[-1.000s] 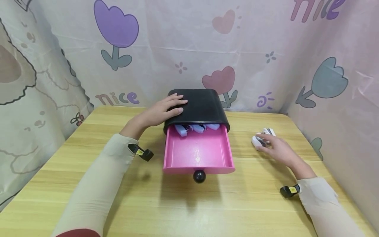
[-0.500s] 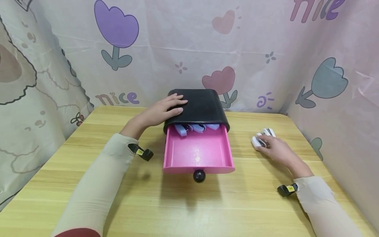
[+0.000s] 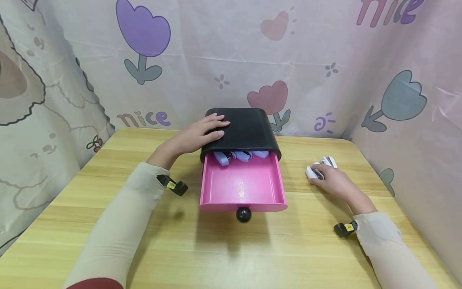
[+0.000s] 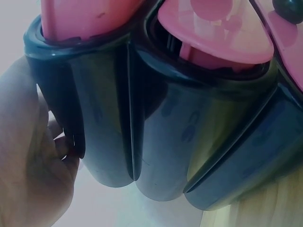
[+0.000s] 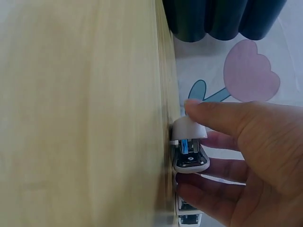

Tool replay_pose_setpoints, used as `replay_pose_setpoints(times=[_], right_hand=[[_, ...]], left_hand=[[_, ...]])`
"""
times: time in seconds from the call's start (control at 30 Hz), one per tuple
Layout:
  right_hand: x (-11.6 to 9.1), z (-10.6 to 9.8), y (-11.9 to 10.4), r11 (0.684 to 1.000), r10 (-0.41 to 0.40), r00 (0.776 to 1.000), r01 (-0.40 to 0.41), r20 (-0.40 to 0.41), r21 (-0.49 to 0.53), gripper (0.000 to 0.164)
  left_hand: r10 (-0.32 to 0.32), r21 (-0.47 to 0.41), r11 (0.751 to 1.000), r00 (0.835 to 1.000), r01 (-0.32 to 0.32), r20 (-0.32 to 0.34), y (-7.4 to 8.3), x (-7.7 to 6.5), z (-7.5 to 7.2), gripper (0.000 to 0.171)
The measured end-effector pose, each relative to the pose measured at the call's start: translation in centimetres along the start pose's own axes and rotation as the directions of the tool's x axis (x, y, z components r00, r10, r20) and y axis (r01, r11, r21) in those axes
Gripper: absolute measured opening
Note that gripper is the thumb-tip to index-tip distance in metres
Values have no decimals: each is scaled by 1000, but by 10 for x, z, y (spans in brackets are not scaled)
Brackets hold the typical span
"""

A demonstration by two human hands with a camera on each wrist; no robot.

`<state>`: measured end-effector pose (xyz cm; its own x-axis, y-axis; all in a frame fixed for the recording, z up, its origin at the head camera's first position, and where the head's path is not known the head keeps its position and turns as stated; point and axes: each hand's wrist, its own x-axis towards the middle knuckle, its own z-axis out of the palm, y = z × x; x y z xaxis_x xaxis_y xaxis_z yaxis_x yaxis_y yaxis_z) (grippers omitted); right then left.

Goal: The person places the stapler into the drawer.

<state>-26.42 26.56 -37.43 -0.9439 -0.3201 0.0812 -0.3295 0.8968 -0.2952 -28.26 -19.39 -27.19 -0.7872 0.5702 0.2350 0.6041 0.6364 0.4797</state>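
My left hand [image 3: 196, 134] rests on top of a black drawer unit [image 3: 249, 126], fingers spread across its left side. In the left wrist view that hand [image 4: 33, 151] lies along the wall of the black unit [image 4: 165, 123]. A pink drawer [image 3: 242, 184] with a black round knob [image 3: 243, 214] is pulled out, and several light-blue staplers [image 3: 242, 156] lie at its back. To the right, my right hand [image 3: 335, 182] pinches a small white stapler [image 3: 313, 173] on the table. The right wrist view shows the thumb and fingers of this hand [image 5: 251, 142] around the stapler [image 5: 189, 127].
More white staplers [image 3: 329, 161] lie just behind the right hand, partly hidden by it. The wooden table [image 3: 151, 249] meets a printed cloth [image 3: 202, 60] at the back and sides. Other pink drawers [image 4: 90, 16] sit in the unit.
My right hand has shifted slightly left and closed its fingers and thumb around the white stapler. The left hand and the drawer have stayed in place.
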Motion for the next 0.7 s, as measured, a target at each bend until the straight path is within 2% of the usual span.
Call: replay_pose_setpoints(times=[0.27, 0.7], right_hand=[[-4, -4, -2, 999, -30, 999, 30, -11, 33, 46], [-11, -26, -28, 970, -78, 996, 86, -41, 229, 50]], left_hand=[[7, -8, 1000, 1000, -7, 1, 0, -1, 0, 50], [10, -13, 1000, 1000, -10, -3, -1, 0, 0, 50]])
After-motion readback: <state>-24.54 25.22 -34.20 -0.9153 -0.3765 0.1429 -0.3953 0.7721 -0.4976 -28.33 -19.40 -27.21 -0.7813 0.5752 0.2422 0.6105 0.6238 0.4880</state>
